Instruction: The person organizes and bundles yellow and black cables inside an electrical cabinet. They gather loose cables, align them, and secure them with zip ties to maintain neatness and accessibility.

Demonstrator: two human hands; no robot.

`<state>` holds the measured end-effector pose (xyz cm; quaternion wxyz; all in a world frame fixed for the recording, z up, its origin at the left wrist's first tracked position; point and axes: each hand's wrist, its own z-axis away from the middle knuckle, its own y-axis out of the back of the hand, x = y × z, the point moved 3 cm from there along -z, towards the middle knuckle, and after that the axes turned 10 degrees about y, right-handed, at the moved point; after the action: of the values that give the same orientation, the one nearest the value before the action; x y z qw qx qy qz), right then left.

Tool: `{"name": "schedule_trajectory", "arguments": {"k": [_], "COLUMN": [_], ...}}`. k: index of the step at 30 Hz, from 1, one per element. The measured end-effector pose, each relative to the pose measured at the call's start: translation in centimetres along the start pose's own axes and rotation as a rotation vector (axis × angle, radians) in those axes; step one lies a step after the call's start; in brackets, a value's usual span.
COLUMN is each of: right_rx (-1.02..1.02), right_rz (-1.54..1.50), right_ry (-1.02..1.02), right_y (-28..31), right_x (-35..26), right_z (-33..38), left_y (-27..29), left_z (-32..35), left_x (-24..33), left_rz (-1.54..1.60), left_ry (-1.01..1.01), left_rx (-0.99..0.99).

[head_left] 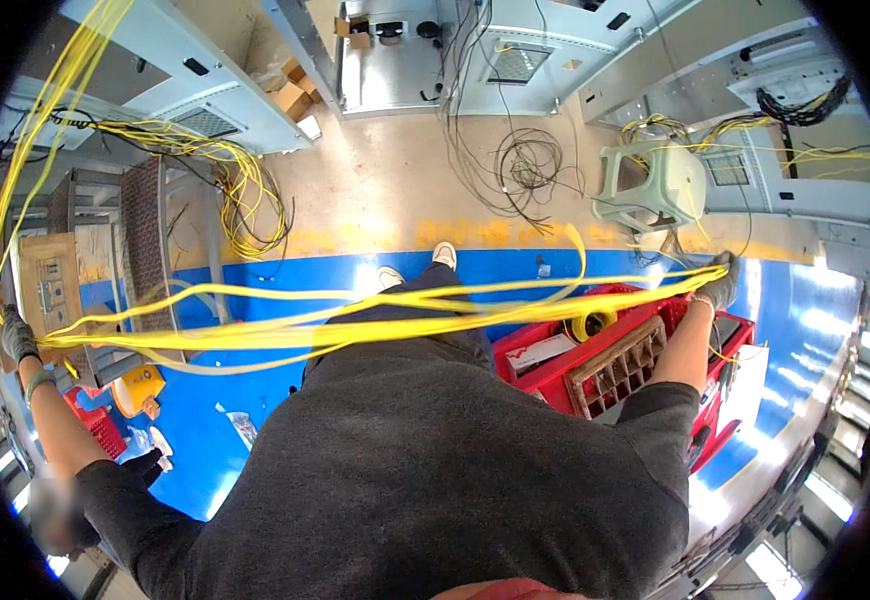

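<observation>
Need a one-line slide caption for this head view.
Gloved left hand and right hand stretch a yellow wire bundle above a red crate.

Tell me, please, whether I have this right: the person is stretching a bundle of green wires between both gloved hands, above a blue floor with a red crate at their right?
Not quite: the head view shows the wires are yellow, not green. The rest holds: the left hand and right hand, both gloved, stretch them above the blue floor, with the red crate at the right.

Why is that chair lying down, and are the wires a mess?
The pale green plastic chair lies tipped on its side on the floor. Loose black wires and yellow wires sprawl in untidy tangles nearby.
</observation>
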<state>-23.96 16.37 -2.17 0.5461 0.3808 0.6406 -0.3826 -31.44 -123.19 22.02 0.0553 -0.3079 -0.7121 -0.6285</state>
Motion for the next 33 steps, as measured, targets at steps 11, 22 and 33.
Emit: {"name": "schedule_trajectory", "arguments": {"k": [11,22,33], "right_rx": [-0.715,-0.046,0.106], "right_rz": [1.768,1.730,1.797], "right_ry": [0.264,0.244,0.500], "right_y": [0.6,-2.8,-4.4], "right_x": [-4.8,-12.8,-22.2], "right_z": [5.3,-1.7,-9.8], "left_y": [-0.3,-0.7,3.7], "left_z": [-0.6,2.2,6.4], "left_x": [3.6,1.4,0.7], "left_rz": [-0.499,-0.527,-0.694], "left_ry": [-0.436,-0.484,-0.421], "left_rx": [0.295,0.209,0.156]}}
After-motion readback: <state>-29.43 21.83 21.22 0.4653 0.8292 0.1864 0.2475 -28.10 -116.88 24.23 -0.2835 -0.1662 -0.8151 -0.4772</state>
